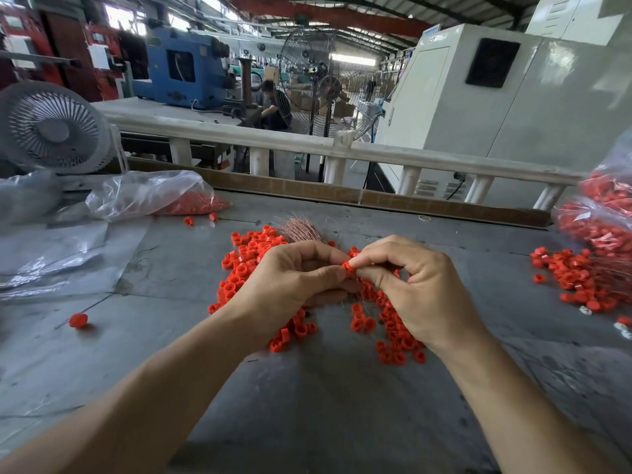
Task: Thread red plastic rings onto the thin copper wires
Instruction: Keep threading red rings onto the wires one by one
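Where the two hands meet at frame centre, one red ring (348, 267) sits pinched between left hand (294, 282) and right hand (415, 285), both curled tight on it. Copper wires (301, 231) fan toward upper centre, just behind the left hand, long axis running away from the viewer. Wire tip hidden by fingers; whether it has entered the ring, cannot tell. Loose rings (239, 265) litter the surface (307, 405) beneath.

Daylight is coming in bright from the windows (116, 15) and open far end of the hall, blowing out there. Soft, even light is falling on the grey table (325, 405), shadows staying faint. Wide-angle lens is bending the railing (410, 157) and edges. Plastic bag (143, 193) is glaring slightly.
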Tool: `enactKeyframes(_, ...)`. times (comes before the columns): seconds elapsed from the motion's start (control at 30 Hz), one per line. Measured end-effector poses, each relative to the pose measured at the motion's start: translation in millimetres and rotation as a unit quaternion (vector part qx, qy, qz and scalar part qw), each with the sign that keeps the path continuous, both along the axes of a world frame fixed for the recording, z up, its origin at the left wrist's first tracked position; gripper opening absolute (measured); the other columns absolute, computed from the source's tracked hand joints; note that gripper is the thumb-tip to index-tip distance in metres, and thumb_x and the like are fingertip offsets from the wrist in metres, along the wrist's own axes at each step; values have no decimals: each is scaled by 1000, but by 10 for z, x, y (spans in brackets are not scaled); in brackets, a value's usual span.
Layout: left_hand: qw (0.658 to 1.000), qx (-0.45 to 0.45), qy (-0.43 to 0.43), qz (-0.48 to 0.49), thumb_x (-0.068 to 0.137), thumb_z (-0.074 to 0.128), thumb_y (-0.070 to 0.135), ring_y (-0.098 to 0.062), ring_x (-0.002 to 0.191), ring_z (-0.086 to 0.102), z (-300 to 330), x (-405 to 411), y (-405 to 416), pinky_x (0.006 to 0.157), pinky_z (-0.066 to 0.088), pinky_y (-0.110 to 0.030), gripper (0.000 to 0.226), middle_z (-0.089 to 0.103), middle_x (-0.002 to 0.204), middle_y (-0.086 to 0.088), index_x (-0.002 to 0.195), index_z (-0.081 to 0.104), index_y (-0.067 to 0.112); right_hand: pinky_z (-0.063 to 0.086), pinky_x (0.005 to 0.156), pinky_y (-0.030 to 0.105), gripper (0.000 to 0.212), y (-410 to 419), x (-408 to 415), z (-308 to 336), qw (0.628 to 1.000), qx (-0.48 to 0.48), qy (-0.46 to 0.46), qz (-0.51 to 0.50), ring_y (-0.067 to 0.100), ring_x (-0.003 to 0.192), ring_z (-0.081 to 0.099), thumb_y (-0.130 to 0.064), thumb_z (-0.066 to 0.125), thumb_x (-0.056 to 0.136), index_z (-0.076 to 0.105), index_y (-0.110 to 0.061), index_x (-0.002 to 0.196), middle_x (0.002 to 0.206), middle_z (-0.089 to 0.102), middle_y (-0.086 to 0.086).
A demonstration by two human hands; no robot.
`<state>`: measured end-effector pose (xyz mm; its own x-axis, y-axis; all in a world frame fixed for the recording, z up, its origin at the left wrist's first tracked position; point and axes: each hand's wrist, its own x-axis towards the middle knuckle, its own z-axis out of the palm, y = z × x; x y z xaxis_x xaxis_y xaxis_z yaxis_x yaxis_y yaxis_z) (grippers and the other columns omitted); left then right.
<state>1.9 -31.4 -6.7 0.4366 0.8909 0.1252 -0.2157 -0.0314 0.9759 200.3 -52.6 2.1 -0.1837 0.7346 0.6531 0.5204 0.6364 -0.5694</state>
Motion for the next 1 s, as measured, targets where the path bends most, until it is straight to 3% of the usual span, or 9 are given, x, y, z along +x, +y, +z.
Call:
enactKeyframes(0.13,1000,-4,-18,-13,82,74,17,-34,106,74,-3,-4,9,93,60,-39,16,76,107,-23,97,77,12,54,81,32,10,-14,-18,-2,1000,2,-12,-9,17,90,70,-8,83,84,79,-14,91,91,73,-5)
enactKeyframes(0.33,1000,-1,-12,-10,84,72,14,-32,106,74,4,-3,-3,93,60,-38,26,76,107,-22,107,71,2,48,82,19,12,-14,-31,-9,1000,0,19,0,17,91,69,-3,82,83,80,-14,88,91,72,-4)
enactKeyframes(0.47,1000,5,-2,14,94,66,3,-28,99,76,4,13,-6,91,61,-36,16,76,104,-22,109,69,-2,49,82,16,13,-20,-56,0,1000,9,0,-21,15,93,70,-5,83,83,81,-16,89,91,72,-7)
enactKeyframes(0.73,1000,-9,-22,20,96,65,3,-24,97,76,-12,24,-3,88,62,-33,9,77,102,-21,102,71,4,54,84,24,10,-46,-109,7,996,59,-32,-56,12,93,70,-7,83,84,82,-12,93,94,74,-4)
enactKeyframes(0.87,996,-49,-73,20,90,66,9,-23,89,75,-7,28,1,86,63,-35,12,74,96,-20,101,69,4,54,87,31,22,-48,-162,-8,986,101,-90,-93,16,97,66,-10,85,82,80,-13,104,99,71,-3)
enactKeyframes(1.0,992,-84,-90,5,96,61,5,-24,85,70,25,31,-22,76,63,-32,10,66,96,-21,102,67,3,49,87,32,21,-39,-300,-54,972,134,-123,-146,21,96,62,-15,84,82,74,-12,100,98,68,-3)
